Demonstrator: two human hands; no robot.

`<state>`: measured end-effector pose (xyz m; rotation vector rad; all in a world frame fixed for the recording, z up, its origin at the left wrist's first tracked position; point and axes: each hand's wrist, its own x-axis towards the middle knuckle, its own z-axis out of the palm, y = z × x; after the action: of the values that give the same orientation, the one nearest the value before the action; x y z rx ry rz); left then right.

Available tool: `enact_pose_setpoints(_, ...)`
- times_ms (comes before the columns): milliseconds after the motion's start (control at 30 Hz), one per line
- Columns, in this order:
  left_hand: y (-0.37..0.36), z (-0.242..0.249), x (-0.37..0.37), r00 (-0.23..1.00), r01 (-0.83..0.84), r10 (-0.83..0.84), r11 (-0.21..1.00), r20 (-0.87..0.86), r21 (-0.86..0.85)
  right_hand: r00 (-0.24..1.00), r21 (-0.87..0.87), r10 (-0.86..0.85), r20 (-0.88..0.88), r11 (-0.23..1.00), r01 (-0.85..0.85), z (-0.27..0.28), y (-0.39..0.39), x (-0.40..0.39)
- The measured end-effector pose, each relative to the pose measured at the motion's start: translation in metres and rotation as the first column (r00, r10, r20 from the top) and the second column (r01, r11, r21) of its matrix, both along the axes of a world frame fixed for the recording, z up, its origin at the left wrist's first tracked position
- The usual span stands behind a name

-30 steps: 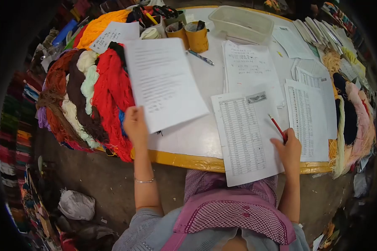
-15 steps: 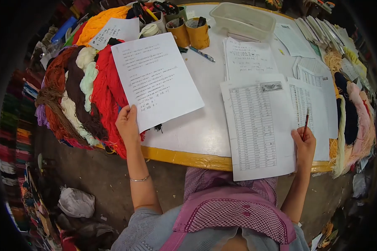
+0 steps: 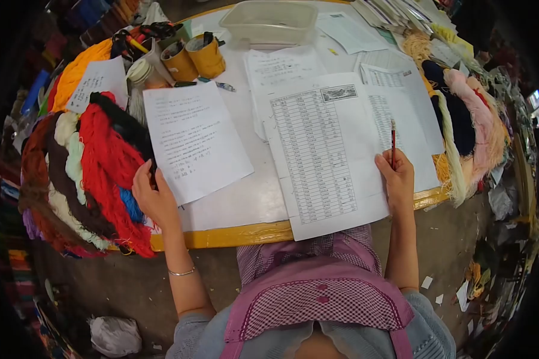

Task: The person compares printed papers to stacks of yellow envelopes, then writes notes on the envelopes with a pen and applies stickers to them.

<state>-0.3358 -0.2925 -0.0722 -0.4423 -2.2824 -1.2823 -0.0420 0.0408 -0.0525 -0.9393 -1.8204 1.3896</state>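
1. Currently, L hand (image 3: pixel 156 200) is hanging w/ fingers parted just beside the lower L edge of the text sheet (image 3: pixel 197 140). No grip is showing; light contact w/ the edge: can't tell.
2. Change noted: vs. half a sec. ago, when that corner was being pinched btwn thumb & fingers, the L fingers are now standing apart.
3. Text sheet is apparently resting on the white tabletop (image 3: pixel 239 206), lying near the red yarn (image 3: pixel 105 143) & angled slightly.
4. R hand (image 3: pixel 399 179) is grasping the red pencil (image 3: pixel 393 143), pale end pointing up. Thumb is sitting at the R margin of the grid sheet (image 3: pixel 311 155); whether it's also pinching the paper: can't tell.
5. Grid sheet is lying R of the text sheet, lower end overhanging the yellow table rim (image 3: pixel 239 235). A few faint marks are showing along its L margin.
6. Assessment: L hand is presumably coming free, R hand is remaining occupied; both sheets are facing up, apart, so reading across is looking feasible.
7. Surroundings: handwritten pages (image 3: pixel 281 66) are lying behind the grid sheet; clear tub (image 3: pixel 269 36) & orange cup (image 3: pixel 206 57) are standing farther back; pink skein (image 3: pixel 464 99) is lying far R.
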Motion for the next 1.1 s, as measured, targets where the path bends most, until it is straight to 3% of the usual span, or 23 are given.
enact_pose_setpoints(67,0.016,0.011,0.015,0.985,-0.006,-0.015,0.992,-0.17,-0.123,1.0,-0.025,0.005,-0.003,1.0,-0.005,-0.001,0.001,0.002)
enact_pose_setpoints(100,0.022,-0.008,0.014,0.982,0.159,-0.158,0.987,-0.1,-0.002,0.999,-0.099,0.02,-0.031,0.995,-0.023,-0.003,0.002,0.004)
enact_pose_setpoints(133,0.037,-0.001,0.034,0.932,0.285,-0.306,0.95,0.193,0.128,0.997,-0.174,0.036,-0.062,0.984,-0.047,-0.004,0.003,0.005)
enact_pose_setpoints(167,0.053,-0.001,0.051,0.805,0.402,-0.475,0.877,0.356,0.262,0.997,-0.222,0.045,-0.065,0.973,-0.058,-0.002,0.0,0.004)
enact_pose_setpoints(233,0.079,-0.004,0.081,0.394,0.464,-0.755,0.655,0.524,0.596,0.995,-0.276,0.066,-0.078,0.957,-0.085,-0.007,-0.004,0.001)
enact_pose_setpoints(300,0.097,-0.008,0.096,0.19,0.334,-0.764,0.64,0.616,0.692,0.995,-0.295,0.097,-0.007,0.951,-0.095,-0.009,-0.003,0.001)
enact_pose_setpoints(433,0.107,-0.007,0.099,0.239,0.306,-0.764,0.645,0.599,0.701,0.983,0.07,0.072,0.17,0.994,-0.085,-0.021,-0.01,-0.002)
enact_pose_setpoints(600,0.107,-0.01,0.095,0.283,0.295,-0.719,0.695,0.635,0.655,0.945,0.395,-0.027,0.325,0.912,-0.11,-0.013,-0.015,-0.006)
enact_pose_setpoints(833,0.108,-0.016,0.097,0.331,0.247,-0.664,0.747,0.671,0.617,0.913,0.428,-0.048,0.406,0.892,-0.143,-0.018,-0.011,-0.009)
enact_pose_setpoints(967,0.109,-0.02,0.097,0.325,0.282,-0.697,0.717,0.639,0.638,0.907,0.437,-0.076,0.414,0.891,-0.125,-0.023,-0.004,-0.006)
enact_pose_setpoints(1100,0.115,-0.012,0.102,0.385,0.213,-0.67,0.734,0.635,0.645,0.888,0.325,-0.007,0.459,0.932,-0.161,-0.018,0.005,0.0)
